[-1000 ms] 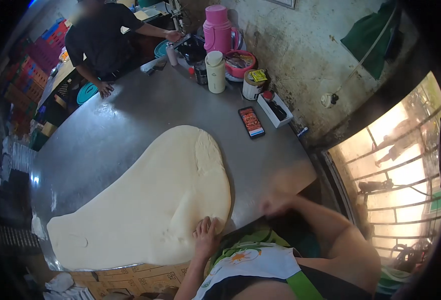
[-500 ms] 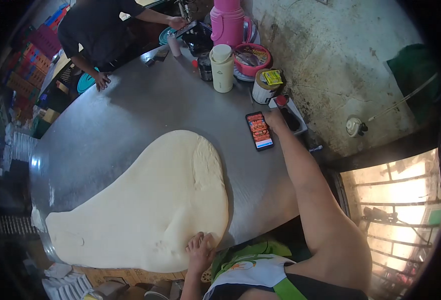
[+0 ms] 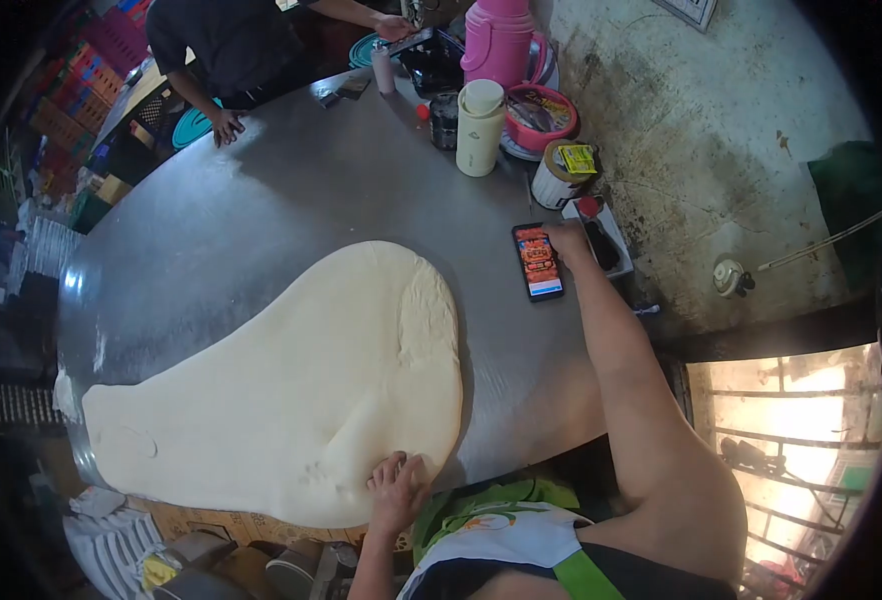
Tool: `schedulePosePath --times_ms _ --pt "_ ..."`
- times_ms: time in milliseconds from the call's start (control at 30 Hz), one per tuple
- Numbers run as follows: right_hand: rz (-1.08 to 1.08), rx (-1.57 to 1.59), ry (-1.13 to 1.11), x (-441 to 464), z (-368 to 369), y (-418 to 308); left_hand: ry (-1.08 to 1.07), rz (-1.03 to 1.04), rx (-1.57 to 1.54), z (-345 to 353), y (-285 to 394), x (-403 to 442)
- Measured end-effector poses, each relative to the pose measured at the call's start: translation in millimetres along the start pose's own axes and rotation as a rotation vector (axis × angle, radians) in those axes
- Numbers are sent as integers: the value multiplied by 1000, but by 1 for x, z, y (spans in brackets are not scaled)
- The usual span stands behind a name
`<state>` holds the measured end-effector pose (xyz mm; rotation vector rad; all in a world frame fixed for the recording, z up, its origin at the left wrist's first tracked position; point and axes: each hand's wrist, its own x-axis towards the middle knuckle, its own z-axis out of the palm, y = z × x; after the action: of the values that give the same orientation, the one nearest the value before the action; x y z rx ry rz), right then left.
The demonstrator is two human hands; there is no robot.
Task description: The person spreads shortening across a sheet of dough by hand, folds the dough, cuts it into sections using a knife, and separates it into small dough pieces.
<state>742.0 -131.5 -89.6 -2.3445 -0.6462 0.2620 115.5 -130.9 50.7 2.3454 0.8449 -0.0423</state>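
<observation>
A large slab of pale dough (image 3: 291, 380) spreads over the near part of the metal table, narrow at the left and wide at the right, with a rough patch near its right edge. My left hand (image 3: 398, 490) rests on the dough's near edge, fingers bent and slightly apart. My right hand (image 3: 568, 243) is closed at the upper right edge of a smartphone (image 3: 538, 263), whose lit screen shows orange and red pictures. The phone is on or just above the tabletop; I cannot tell which. My right thumb and fingertips are partly hidden.
Along the wall stand a cream flask (image 3: 480, 130), a pink jug (image 3: 498, 45), a pink tub (image 3: 541, 118), a can with a yellow packet (image 3: 561, 172) and a white tray (image 3: 611, 245). Across the metal table (image 3: 221, 220) a person in dark clothing (image 3: 226, 50) rests one hand on it.
The view has shifted, so the table items appear farther right and higher. Both my hands keep nearly the same places on the dough and phone. The phone's screen picture differs slightly.
</observation>
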Motion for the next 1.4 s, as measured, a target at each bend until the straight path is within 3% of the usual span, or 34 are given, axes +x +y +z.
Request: schedulePosePath --times_ms 133,267,433,500,567,633,700,733,800,933,1067,1100,1167,1267,1400 --pt "194 -14 32 2 0 -10 1 -2 -13 -2 2 2" --pt "224 113 90 -2 0 -12 -20 -5 -40 -6 5 0" --pt "91 255 249 -44 -20 -44 57 42 -1 8 0 -11" --pt "-8 234 161 -97 -21 -81 160 94 40 22 -4 -18" --pt "-256 133 171 -154 -7 -122 188 91 53 24 1 -18" --pt "-157 193 -39 -189 20 -141 246 84 79 27 8 -18" --pt "-11 35 -372 -198 13 -187 257 58 154 33 14 -12" --pt "-10 34 -374 -199 26 -192 266 32 232 36 15 -8" --pt "-213 -33 13 -197 49 -201 279 7 309 43 11 0" --pt "-126 -138 -91 -194 79 -234 277 -17 513 42 0 3" --pt "-114 179 -203 -187 94 -245 72 -138 357 3 18 24" --pt "-114 186 -201 -191 88 -259 119 -223 -22 -9 21 27" --pt "-351 348 -386 -194 49 -309 213 -359 -783 -39 33 45" --pt "-414 545 -390 -183 -13 -354 336 -274 -907 -112 117 62" --pt "-381 470 -290 -156 -24 -310 209 -107 -645 -77 147 76"
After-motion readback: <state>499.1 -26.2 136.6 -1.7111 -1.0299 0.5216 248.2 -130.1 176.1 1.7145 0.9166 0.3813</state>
